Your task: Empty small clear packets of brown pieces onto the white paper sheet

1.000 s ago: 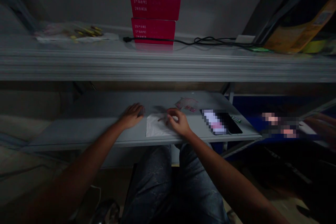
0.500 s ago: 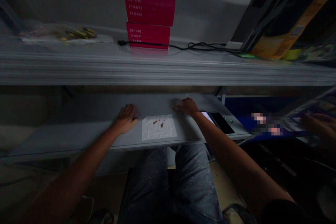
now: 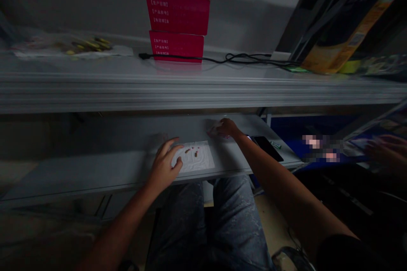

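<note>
Left hand (image 3: pixel 165 166) moved to the white sheet (image 3: pixel 202 164) on the surface (image 3: pixel 104 156), fingers parted, nothing held, small brownish pieces (image 3: pixel 196 154) laid on it, clear bag (image 3: pixel 214 129) met by right hand (image 3: pixel 229 127), grip unclear.

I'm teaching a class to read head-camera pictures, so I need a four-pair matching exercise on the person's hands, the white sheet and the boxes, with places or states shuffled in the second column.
Column one
1. Left hand
2. Right hand
3. White sheet
4. Boxes

Column two
A. Lying under a few small brown pieces
B. Spread open at the sheet's left edge
C. Red, stacked on the upper shelf
D. At a crumpled plastic bag

Pairs: 1-B; 2-D; 3-A; 4-C
</note>
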`<control>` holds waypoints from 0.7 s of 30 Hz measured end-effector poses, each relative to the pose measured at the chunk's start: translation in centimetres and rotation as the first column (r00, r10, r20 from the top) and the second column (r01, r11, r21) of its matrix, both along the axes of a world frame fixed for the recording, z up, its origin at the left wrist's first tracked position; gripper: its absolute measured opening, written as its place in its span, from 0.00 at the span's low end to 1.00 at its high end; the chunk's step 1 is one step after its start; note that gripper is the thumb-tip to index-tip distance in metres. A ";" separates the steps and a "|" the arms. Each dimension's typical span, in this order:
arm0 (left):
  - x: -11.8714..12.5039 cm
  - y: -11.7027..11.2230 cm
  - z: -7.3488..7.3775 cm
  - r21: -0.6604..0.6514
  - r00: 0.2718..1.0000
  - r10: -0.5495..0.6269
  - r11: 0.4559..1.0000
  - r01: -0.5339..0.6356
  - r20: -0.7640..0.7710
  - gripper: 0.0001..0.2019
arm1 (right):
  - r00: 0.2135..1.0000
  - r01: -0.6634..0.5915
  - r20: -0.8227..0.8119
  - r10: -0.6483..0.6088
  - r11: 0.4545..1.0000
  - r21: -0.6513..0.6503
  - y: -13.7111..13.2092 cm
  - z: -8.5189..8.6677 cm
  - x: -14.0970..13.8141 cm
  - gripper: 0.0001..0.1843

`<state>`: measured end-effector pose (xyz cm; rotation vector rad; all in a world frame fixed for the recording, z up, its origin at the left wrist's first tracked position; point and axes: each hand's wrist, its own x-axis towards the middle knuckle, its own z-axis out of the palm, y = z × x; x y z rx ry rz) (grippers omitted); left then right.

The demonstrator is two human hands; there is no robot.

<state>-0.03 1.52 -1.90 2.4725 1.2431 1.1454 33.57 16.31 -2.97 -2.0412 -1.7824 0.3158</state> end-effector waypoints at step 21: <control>4.5 -8.1 -2.2 -0.396 0.903 -0.049 0.887 0.236 0.427 0.08 | 0.731 -0.129 -0.649 0.210 0.977 0.171 -12.7 2.8 -2.6 0.22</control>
